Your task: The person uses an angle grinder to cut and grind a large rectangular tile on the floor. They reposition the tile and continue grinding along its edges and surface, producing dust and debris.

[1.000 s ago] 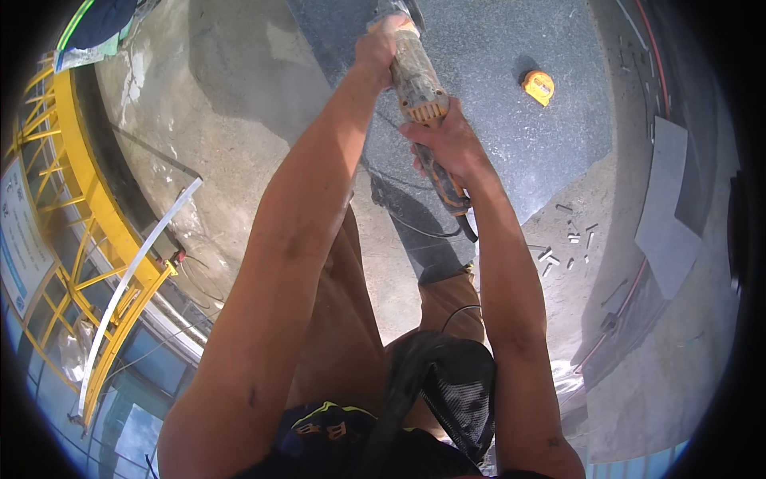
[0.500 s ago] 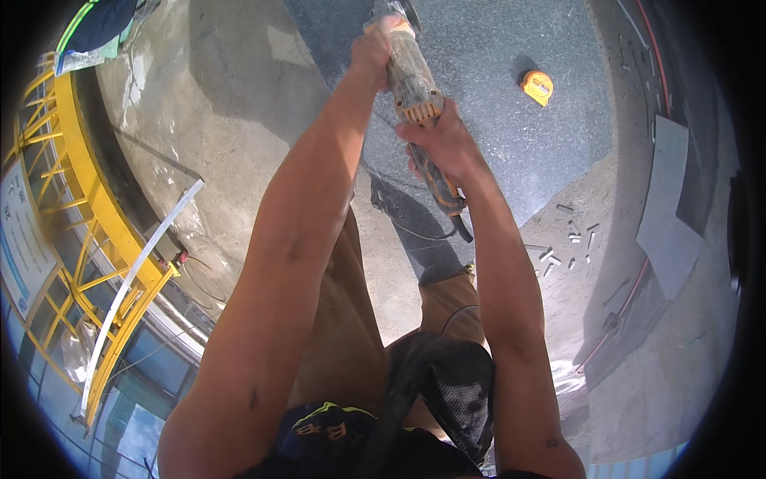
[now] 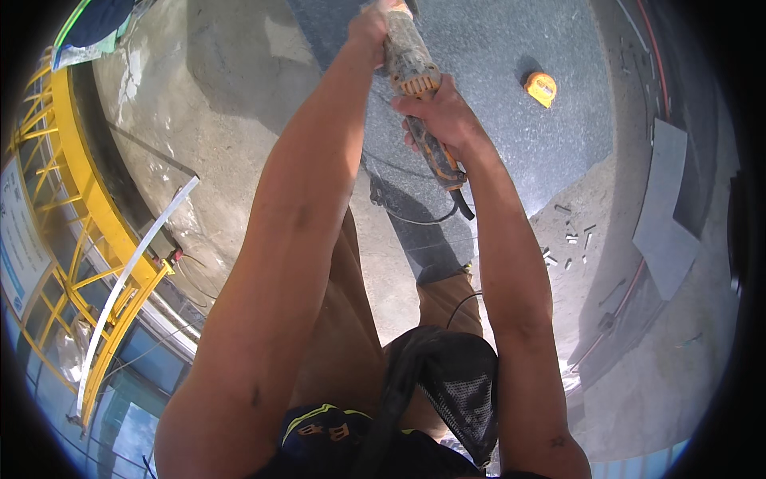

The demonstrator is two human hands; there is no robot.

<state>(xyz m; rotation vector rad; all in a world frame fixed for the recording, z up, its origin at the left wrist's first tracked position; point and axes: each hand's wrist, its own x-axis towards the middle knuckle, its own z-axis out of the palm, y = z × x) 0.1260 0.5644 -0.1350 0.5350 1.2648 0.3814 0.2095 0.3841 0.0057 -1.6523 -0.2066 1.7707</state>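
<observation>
Both hands grip a dusty orange and grey angle grinder (image 3: 410, 49) at the top middle of the view. My left hand (image 3: 370, 30) is closed around its front end, where the grinder's head runs up to the picture's top edge; the disc is mostly cut off there. My right hand (image 3: 444, 116) wraps the rear handle. A black power cord (image 3: 464, 206) leaves the handle's back end and curves down to the left. Beneath the tool lies a large dark grey speckled sheet (image 3: 519, 144). A yellow tape measure (image 3: 541, 89) rests on it, right of the grinder.
Small cut offcuts (image 3: 571, 239) litter the concrete at the right. Farther right lie a pale flat panel (image 3: 667, 207) and a red cable (image 3: 659, 60). A yellow metal frame (image 3: 76, 160) with a white strip (image 3: 132, 267) against it stands left. A black mesh-sided cap (image 3: 455, 375) hangs low in front.
The grinder and both hands have shifted slightly up and left in the view, so more of the grinder's head leaves the picture. Both hands keep their grip.
</observation>
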